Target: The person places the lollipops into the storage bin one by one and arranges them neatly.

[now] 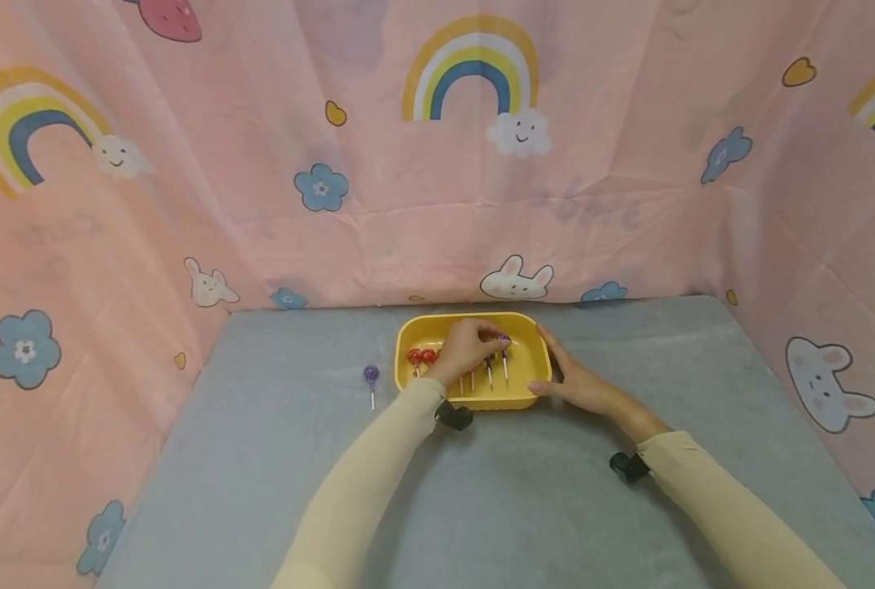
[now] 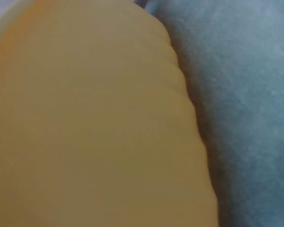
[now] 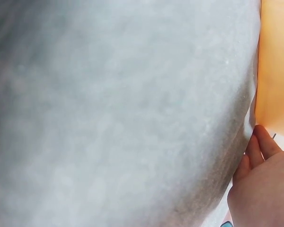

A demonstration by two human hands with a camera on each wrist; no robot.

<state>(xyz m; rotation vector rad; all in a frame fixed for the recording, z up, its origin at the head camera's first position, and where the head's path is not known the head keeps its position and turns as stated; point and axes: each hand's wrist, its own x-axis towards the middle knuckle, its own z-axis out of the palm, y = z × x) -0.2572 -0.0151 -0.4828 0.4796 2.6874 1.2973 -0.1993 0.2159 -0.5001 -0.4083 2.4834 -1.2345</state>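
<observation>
A yellow tray holds several lollipops. My left hand reaches over it and pinches a purple lollipop by the candy end, its stick pointing toward me. Left of that one lies another dark-wrapped lollipop, partly under the fingers. Two red lollipops show at the tray's left end; the hand hides the heads of those in the middle. My right hand touches the tray's right end with fingers and thumb spread. In the right wrist view, its fingers lie against the tray's side.
Outside the tray, to its left, a purple lollipop lies on the grey tabletop. A pink patterned cloth hangs behind the table and along its sides. The tray's wall fills most of the left wrist view.
</observation>
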